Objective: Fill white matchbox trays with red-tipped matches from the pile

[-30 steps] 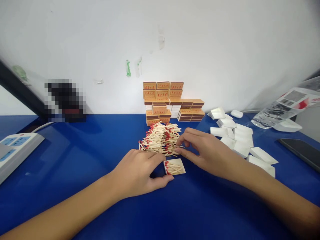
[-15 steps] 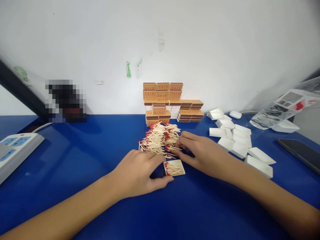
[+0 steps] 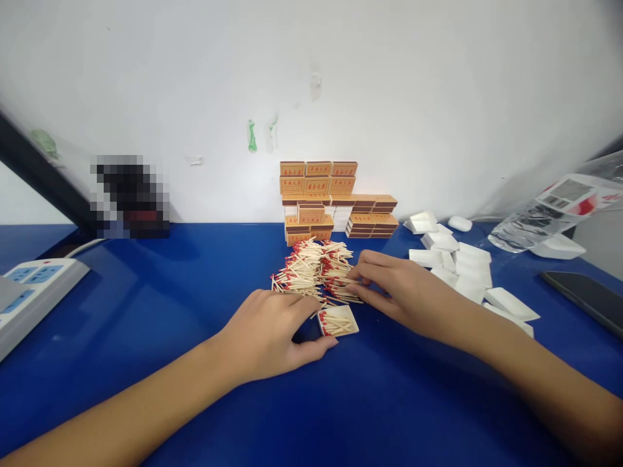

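A white matchbox tray (image 3: 354,329) lies on the blue table, partly filled with red-tipped matches. My left hand (image 3: 272,337) grips it from the left, index finger at its far side and thumb at its near side. Just beyond the tray is a heap of loose matches (image 3: 304,269). At the heap's right edge my right hand (image 3: 394,285) has thumb and fingertips closed on some matches (image 3: 354,298); how many is hidden by the fingers.
Behind the heap, orange matchboxes (image 3: 317,186) are stacked against the wall. White empty trays (image 3: 472,266) lie scattered to the right, near a plastic bottle (image 3: 540,211) and a dark phone (image 3: 584,298). A power strip (image 3: 41,298) sits at the left.
My right hand has shifted slightly right and up along the heap's edge, drawing its fingertips closer together. The tray has moved up slightly, with my left hand still around it.
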{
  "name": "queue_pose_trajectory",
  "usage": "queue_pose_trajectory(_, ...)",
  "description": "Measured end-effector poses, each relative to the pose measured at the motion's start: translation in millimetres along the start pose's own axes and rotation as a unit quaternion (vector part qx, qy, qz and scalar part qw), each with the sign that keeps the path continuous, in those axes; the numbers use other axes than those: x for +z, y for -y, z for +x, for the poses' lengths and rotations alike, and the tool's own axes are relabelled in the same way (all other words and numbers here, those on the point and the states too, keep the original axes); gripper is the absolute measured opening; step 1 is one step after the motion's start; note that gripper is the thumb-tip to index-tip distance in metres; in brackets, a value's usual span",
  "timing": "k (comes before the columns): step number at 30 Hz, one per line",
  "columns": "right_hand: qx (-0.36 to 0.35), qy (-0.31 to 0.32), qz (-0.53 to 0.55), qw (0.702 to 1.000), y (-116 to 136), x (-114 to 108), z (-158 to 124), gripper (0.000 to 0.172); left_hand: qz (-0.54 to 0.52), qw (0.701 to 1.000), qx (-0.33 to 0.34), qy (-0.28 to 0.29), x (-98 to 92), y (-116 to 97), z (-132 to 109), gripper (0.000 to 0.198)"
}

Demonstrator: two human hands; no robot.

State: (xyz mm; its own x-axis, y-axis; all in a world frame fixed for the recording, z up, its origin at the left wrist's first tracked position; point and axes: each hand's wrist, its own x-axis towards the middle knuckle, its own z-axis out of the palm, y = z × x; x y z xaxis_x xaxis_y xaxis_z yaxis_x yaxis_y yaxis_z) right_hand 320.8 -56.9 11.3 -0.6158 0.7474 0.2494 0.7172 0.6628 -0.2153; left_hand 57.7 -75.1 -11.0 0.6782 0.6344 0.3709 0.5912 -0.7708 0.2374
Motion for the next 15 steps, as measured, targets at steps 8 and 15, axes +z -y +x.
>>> queue_pose_trajectory(8,-0.011,0.063,0.129,0.990,16,-11,-1,0.027,-0.005,1.000,-0.023,0.013,-0.5,0,0,0.030)
queue_pose_trajectory(15,-0.024,0.093,0.100,0.990,25,-11,-3,0.018,-0.009,1.000,-0.026,0.011,-0.2,0,2,0.029)
